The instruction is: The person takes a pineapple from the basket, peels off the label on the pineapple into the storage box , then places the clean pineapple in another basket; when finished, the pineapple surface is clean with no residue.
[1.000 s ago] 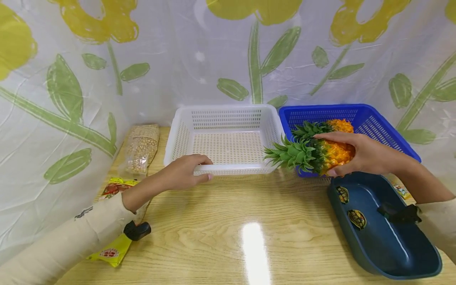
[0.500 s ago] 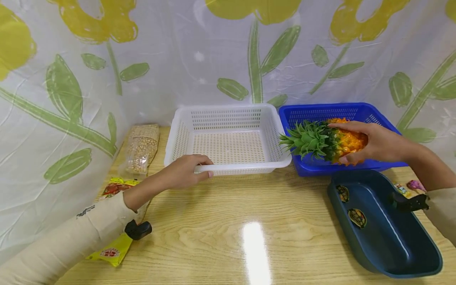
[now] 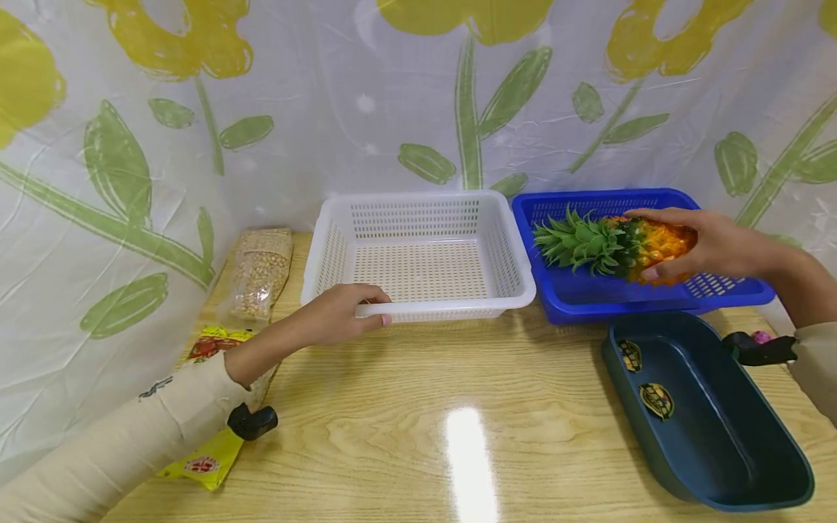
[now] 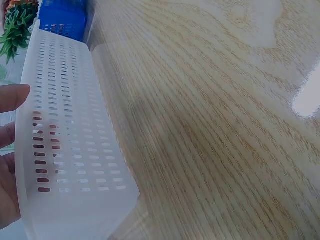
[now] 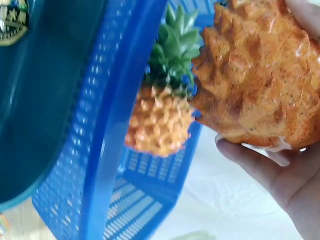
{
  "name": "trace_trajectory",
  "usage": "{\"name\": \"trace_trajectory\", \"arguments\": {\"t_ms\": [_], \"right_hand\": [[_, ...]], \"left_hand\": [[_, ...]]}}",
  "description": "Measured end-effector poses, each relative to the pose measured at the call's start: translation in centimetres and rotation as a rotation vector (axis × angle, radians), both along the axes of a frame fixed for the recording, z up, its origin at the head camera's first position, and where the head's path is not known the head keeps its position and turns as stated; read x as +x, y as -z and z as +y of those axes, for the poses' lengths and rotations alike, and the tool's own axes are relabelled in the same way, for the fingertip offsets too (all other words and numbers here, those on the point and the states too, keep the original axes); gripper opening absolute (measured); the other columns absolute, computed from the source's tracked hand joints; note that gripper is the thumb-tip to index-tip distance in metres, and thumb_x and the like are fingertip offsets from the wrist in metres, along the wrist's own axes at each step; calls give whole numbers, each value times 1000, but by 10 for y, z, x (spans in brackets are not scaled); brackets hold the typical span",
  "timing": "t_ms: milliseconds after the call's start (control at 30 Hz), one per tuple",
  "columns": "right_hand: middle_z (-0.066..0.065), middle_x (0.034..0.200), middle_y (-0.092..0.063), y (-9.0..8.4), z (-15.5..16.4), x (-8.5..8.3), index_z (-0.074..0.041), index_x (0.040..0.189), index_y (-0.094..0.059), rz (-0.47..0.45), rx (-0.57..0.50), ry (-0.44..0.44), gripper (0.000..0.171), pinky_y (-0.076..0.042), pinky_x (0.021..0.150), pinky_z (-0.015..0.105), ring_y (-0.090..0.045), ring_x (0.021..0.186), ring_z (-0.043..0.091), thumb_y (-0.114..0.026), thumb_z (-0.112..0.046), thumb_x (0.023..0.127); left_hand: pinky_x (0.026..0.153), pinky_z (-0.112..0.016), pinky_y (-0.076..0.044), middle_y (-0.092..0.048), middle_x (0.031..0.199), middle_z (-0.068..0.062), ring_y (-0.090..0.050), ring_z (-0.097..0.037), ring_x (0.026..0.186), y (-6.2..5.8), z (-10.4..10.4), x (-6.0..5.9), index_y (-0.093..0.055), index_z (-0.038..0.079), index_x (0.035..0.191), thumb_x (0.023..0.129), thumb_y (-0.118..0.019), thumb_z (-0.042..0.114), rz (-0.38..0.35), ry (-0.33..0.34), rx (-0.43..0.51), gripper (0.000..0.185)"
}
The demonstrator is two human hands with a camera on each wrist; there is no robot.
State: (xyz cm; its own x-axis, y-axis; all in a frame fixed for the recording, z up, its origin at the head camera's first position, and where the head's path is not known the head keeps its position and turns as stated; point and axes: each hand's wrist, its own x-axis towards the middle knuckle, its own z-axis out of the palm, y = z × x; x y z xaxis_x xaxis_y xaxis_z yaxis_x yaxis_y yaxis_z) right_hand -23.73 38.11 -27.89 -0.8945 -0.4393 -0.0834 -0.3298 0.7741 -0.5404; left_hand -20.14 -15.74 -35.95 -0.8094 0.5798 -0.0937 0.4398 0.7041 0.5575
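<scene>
Over the table [image 3: 405, 407], the right hand [image 3: 713, 243] gripping the pineapple [image 3: 615, 245] has moved above, perhaps inside, the blue basket [image 3: 588, 294].

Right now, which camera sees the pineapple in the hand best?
The head view: the whole pineapple, leaves and all, held by the right hand over the blue basket. The right wrist view shows only its orange body up close; the left wrist view only a leafy corner.
</scene>
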Motion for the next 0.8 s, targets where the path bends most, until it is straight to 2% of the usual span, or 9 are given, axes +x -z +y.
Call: {"name": "trace_trajectory", "arguments": {"t_ms": [133,500,633,800], "right_hand": [[14,125,-51,-2,9,-6,-27,160,-28,-25,35,28,87,-56,64,28,-61,82,16,-78,-13,89],[15,127,-56,-1,30,-22,-28,161,-24,-31,128,56,87,-53,67,25,-60,87,7,-76,-20,91],[16,127,-55,0,38,-28,-25,162,-22,-65,151,59,88,-53,67,26,-59,88,8,-75,-21,92],[19,125,-57,2,45,-34,-14,160,-27,-104,193,70,84,-53,68,27,-60,86,9,-75,-25,92]], "left_hand": [[98,-50,-50,-68,126,-7,-62,-29,118,1,-1,-1,-68,13,123,99,-64,34,-2,-2,1,32],[98,-50,-50,-68,126,-7,-63,-28,116,1,-1,0,-68,12,122,99,-64,33,-4,-7,8,31],[97,-49,-51,-68,125,-8,-63,-28,116,2,-2,-1,-68,12,123,99,-64,33,-2,0,10,32],[97,-49,-51,-68,125,-7,-63,-28,117,2,-1,-2,-67,11,123,99,-64,33,-2,4,14,32]]}}
